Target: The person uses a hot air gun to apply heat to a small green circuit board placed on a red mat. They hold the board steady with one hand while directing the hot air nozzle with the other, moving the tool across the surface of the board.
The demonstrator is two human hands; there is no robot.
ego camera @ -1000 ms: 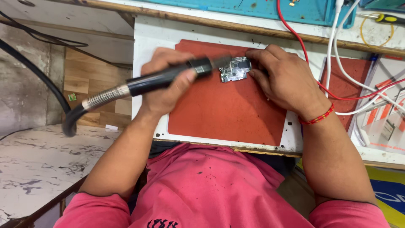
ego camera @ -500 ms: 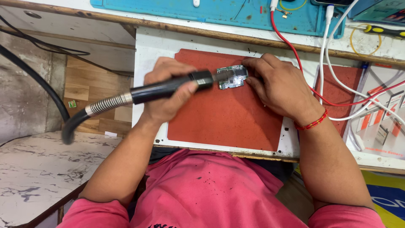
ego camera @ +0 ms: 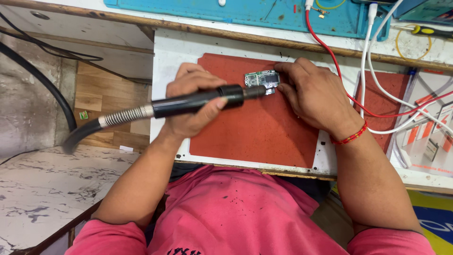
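White work board (ego camera: 174, 56) carries a red mat (ego camera: 264, 127) at centre. Blue mat (ego camera: 264, 12) lies along the far edge; red cable (ego camera: 330, 61) and white cables (ego camera: 373, 56) run down the right side. Left hand (ego camera: 191, 101) is wrapped around a black hot-air handpiece (ego camera: 193, 103), whose nozzle partly covers the small circuit board (ego camera: 261, 79). Right hand (ego camera: 311, 97) pins that board by its right edge, fingertips narrow.
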